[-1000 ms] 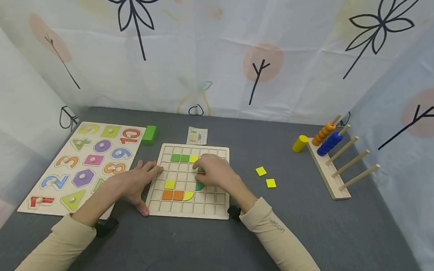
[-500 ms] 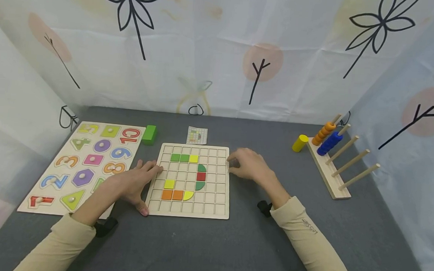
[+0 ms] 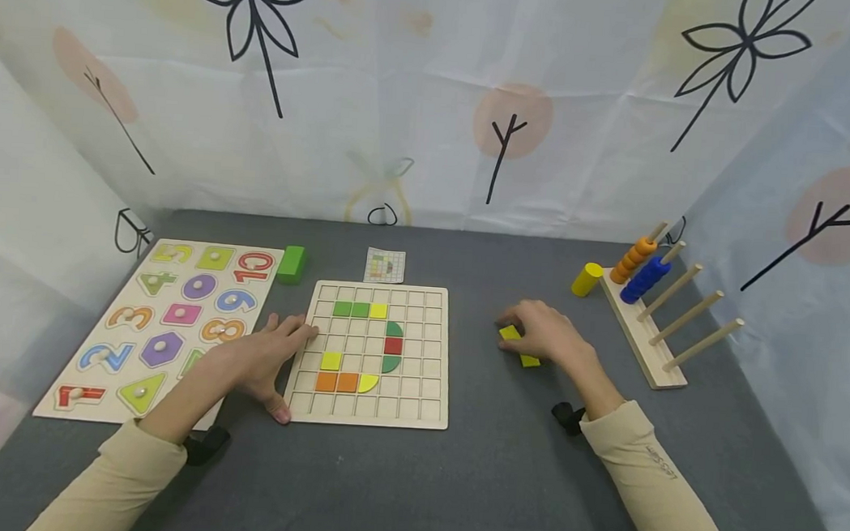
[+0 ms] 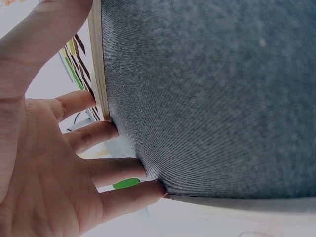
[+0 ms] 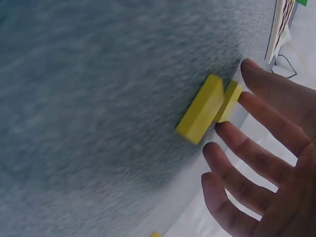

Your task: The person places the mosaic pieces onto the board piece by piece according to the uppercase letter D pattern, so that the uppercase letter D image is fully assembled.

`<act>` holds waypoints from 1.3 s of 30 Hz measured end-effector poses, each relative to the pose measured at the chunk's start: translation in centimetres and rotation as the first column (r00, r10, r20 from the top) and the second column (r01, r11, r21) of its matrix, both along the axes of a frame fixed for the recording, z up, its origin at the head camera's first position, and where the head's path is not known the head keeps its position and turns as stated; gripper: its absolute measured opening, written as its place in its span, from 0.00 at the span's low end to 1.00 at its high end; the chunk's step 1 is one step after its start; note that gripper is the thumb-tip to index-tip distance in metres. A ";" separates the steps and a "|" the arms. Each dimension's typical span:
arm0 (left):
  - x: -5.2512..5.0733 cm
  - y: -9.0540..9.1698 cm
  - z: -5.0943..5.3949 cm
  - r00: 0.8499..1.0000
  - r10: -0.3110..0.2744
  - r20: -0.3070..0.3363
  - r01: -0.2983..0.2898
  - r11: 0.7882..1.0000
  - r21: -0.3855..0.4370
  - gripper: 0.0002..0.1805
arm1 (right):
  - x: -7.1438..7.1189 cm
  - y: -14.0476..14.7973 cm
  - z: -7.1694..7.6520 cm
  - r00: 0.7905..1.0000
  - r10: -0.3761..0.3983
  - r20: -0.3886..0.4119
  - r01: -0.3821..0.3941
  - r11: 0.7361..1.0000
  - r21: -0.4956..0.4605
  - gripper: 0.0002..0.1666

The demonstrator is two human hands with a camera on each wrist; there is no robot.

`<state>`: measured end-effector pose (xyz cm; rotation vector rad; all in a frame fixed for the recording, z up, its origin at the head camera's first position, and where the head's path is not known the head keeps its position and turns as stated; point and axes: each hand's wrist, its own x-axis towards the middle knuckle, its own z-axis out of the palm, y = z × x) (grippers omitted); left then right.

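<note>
A wooden grid board [image 3: 416, 403] lies flat, with green, yellow, red and orange tiles set in several squares. My left hand [image 3: 262, 361] rests at its left edge, fingers spread, thumb near the lower corner. In the left wrist view the left hand [image 4: 59, 163] shows its extended fingers. To the right of the board, my right hand [image 3: 548, 334] reaches over two yellow square tiles. Its fingertips are around the farther yellow tile [image 3: 510, 333]; the nearer yellow tile [image 3: 529, 360] lies beside it. In the right wrist view the fingers are apart at the farther tile [image 5: 228, 101].
A number-and-shape peg puzzle [image 3: 194, 341] lies at left, with a green block [image 3: 291, 265] near its corner. A small pattern card [image 3: 384, 265] lies behind the board. At right stand a yellow cylinder [image 3: 587, 279] and a peg stand [image 3: 644, 328] with orange and blue beads.
My right hand has left the board and moved right to the yellow tiles, uncovering a red tile and green quarter-round tiles. The left hand has stayed at the board's edge.
</note>
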<state>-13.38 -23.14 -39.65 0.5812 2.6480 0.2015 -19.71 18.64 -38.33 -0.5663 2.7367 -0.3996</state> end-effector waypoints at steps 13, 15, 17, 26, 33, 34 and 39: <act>0.1 0.1 0.0 1.000 0.004 -0.004 -0.004 1.000 0.002 0.72 | 0.0 0.4 -0.5 1.000 -0.013 0.001 0.014 0.999 -0.031 0.18; 0.1 0.1 0.0 1.000 0.005 -0.001 -0.005 1.000 0.002 0.72 | 0.0 0.2 -0.7 1.000 -0.018 -0.010 0.018 0.999 -0.033 0.18; 0.1 0.1 0.0 1.000 0.006 0.003 -0.006 1.000 0.002 0.72 | 0.0 -0.1 -0.8 0.999 -0.028 -0.016 0.027 0.999 -0.032 0.18; 0.1 0.1 0.1 1.000 0.013 0.014 -0.013 1.000 0.000 0.73 | 0.2 -1.2 -1.0 0.998 -0.023 -0.059 0.021 0.999 -0.029 0.17; 0.2 0.1 0.1 1.000 0.009 0.005 -0.009 1.000 0.005 0.73 | 0.3 -1.4 -0.8 0.999 0.005 -0.047 -0.007 0.999 -0.032 0.20; 0.2 0.1 0.1 1.000 0.010 0.005 -0.010 1.000 0.005 0.73 | 0.4 -1.4 -0.7 0.999 0.010 -0.041 -0.011 1.000 -0.029 0.20; 0.2 0.0 0.2 1.000 0.011 0.002 -0.011 1.000 0.006 0.72 | 0.4 -1.5 -0.7 0.999 0.034 -0.032 -0.035 0.999 -0.034 0.20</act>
